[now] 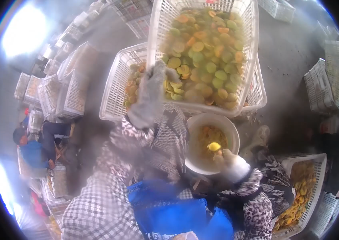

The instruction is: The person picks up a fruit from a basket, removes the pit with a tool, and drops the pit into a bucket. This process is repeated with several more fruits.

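While the right hand (pixel 235 167) is over the tub (pixel 192 142), its fingers appear closed on a yellow piece (pixel 214 147), held above the murky contents. The left hand (pixel 149 96), in a grey glove, is at the near left corner of the upper crate (pixel 253 48), beside the fruit (pixel 220 75); blur hides the fingertips, so cannot tell whether they are apart or gripping. Upper crate sits on a lower crate (pixel 115 80), also holding fruit. A third crate (pixel 320 172), with yellow pieces, stands at the person's right. Handling, judged by eye: yellow piece likely light, firm outside, softer within and slippery if wet. Best hold: thumb and fingertips on opposite edges, light pressure, since a hard squeeze could bruise it or shoot it loose. Loose fruit probably rolls or slides when disturbed.
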